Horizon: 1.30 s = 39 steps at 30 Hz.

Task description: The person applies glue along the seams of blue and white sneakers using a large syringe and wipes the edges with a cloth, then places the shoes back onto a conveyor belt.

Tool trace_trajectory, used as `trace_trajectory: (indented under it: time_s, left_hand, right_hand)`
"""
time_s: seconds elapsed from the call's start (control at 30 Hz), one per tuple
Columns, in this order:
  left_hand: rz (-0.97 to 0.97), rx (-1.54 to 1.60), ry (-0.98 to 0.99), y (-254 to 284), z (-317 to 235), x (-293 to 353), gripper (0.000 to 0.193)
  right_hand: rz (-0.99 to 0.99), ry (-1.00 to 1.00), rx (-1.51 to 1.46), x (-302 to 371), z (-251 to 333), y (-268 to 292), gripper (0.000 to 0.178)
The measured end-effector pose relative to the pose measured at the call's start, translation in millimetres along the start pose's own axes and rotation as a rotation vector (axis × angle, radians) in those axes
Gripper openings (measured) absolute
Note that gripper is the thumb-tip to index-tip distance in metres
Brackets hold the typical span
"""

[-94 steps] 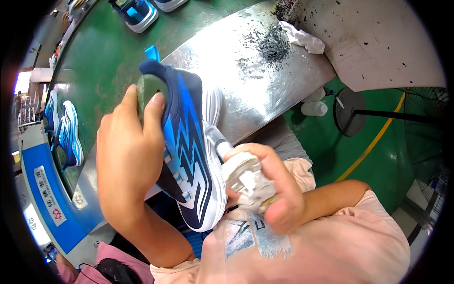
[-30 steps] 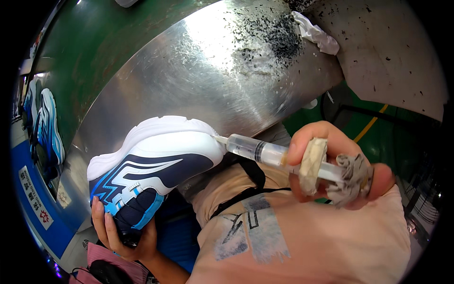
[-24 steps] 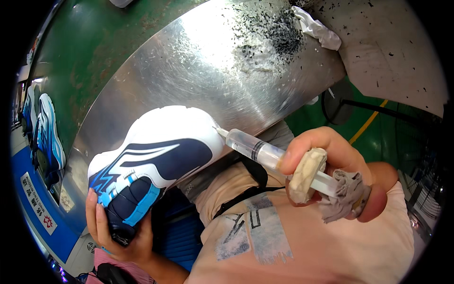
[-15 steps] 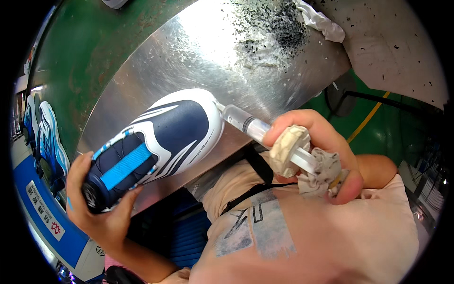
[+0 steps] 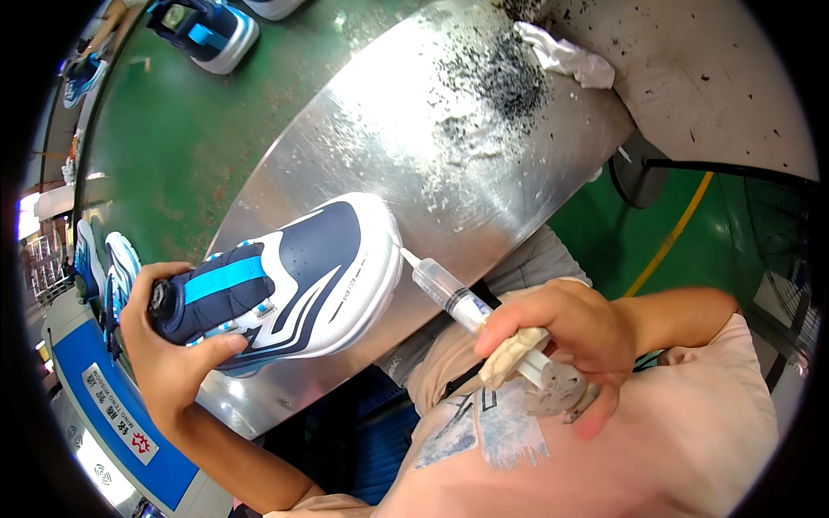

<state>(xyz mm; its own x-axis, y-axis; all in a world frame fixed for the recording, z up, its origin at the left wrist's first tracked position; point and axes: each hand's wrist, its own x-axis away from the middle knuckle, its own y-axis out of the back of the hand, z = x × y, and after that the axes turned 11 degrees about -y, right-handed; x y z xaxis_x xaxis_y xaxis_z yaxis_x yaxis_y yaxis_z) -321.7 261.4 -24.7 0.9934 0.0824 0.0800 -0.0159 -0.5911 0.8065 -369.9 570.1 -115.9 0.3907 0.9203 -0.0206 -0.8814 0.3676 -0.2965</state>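
My left hand (image 5: 173,350) grips a sneaker (image 5: 321,237) by its heel end, thumb on the near side and fingers round the back. The shoe is navy and white with a light blue strap over the tongue, and its toe points right. In my right hand (image 5: 566,332) is a clear plastic syringe (image 5: 449,292), its flange and plunger end wrapped in lumpy cream and grey padding. The fine tip of the syringe is at the edge of the white toe sole; whether it touches I cannot tell.
A metal plate (image 5: 484,194) lies under the shoe, strewn with black crumbs (image 5: 509,82) and a crumpled white cloth (image 5: 566,56). Another sneaker (image 5: 207,39) sits on the green surface (image 5: 164,173) at the far left. More blue shoes (image 5: 121,268) stand beyond my left hand.
The shoe has tilted so more of its side sole shows, and its toe sits slightly lower. My right hand and the syringe have moved down with it. Another sneaker has come into view far left.
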Motion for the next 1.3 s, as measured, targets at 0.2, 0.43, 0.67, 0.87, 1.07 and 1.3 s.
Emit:
trace_trajectory:
  time_s: [0.2, 0.43, 0.67, 0.87, 1.07, 1.3]
  left_hand:
    - [-0.226, 0.272, 0.003, 9, 51, -19, 0.058]
    - [-0.765, -0.215, 0.012, -52, 109, -108, 0.073]
    - [-0.859, 0.178, 0.055, -83, 88, -201, 0.084]
    - [-1.079, -0.103, 0.017, -54, 138, -92, 0.067]
    - [-1.915, 0.468, 0.524, -46, 196, 23, 0.061]
    - [-1.484, 0.437, 0.181, -94, 235, -9, 0.065]
  right_hand:
    - [-0.290, 0.214, 0.242, -1, -22, 55, 0.081]
    - [-0.559, 0.105, 0.836, 13, -80, 111, 0.072]
    - [-0.541, 0.212, 0.961, 32, -94, 141, 0.068]
    - [-0.555, 0.203, 0.957, 40, -89, 154, 0.068]
    - [-0.537, 0.232, 1.028, 30, -87, 161, 0.067]
    - [-0.533, 0.146, 0.894, 15, -98, 167, 0.068]
